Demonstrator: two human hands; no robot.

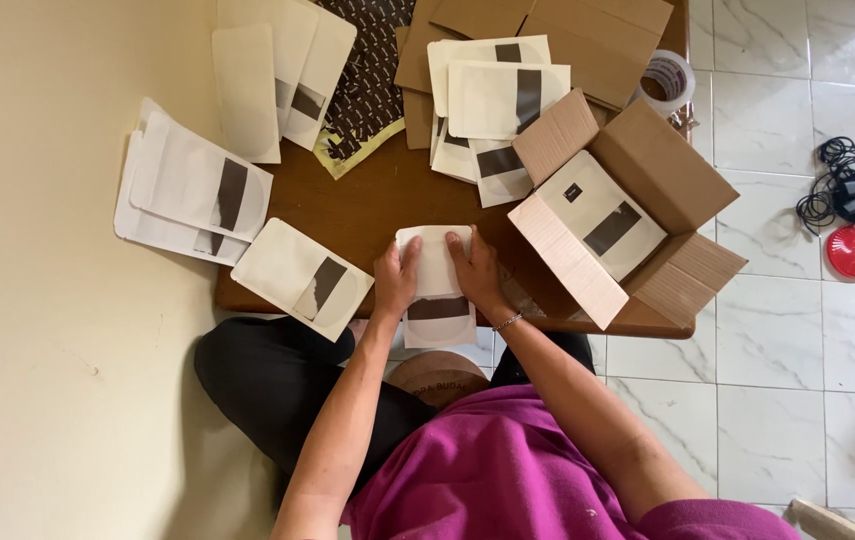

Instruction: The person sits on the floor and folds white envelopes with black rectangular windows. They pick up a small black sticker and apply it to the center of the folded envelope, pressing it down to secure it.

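My left hand (397, 277) and my right hand (475, 270) press on either side of a white paper pouch (435, 262) with a dark band, lying at the near edge of the low brown table (378, 205). Both hands grip its sides with thumbs on top. An open cardboard box (648, 165) stands just right of my right hand, with a white pouch (603, 215) lying inside it. Another white pouch (303, 277) lies left of my left hand, hanging over the table edge.
Stacks of white pouches lie at the left (193, 185), the far left (278, 70) and the far middle (493, 95). Flat cardboard (588, 30), a tape roll (666, 80) and a dark patterned sheet (373, 70) sit at the back. A black cable (843, 185) and red lid (854, 250) lie on the tiled floor.
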